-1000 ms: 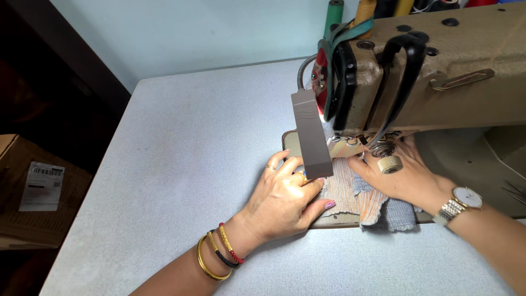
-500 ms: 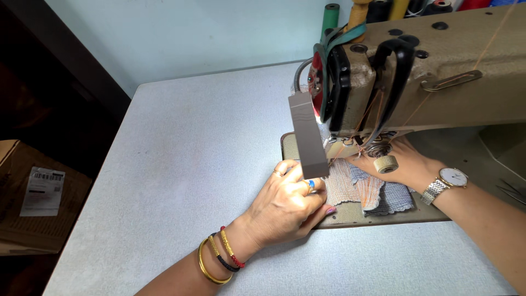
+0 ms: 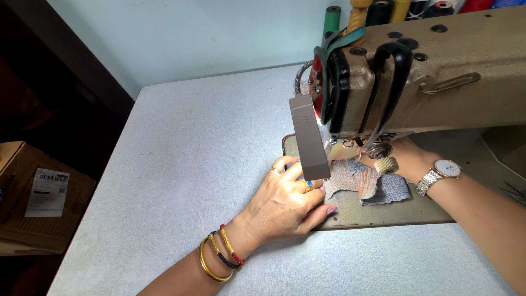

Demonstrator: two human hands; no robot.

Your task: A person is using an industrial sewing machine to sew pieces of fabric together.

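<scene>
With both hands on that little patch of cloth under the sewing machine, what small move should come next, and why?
Probably ease the cloth piece a little further under the needle area. The left hand presses its near edge flat and the right hand steadies it behind the sewing machine head.

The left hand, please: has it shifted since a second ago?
No; the left hand stays flat at the fabric piece's left edge, just below the grey lamp on the sewing machine.

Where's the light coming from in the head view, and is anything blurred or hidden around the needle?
Head view: sharp, evenly lit, plus a small lamp glow on the fabric piece under the sewing machine; its grey lamp housing hides part of the left hand, the machine head shadows the right hand, and the needle is hidden.
</scene>
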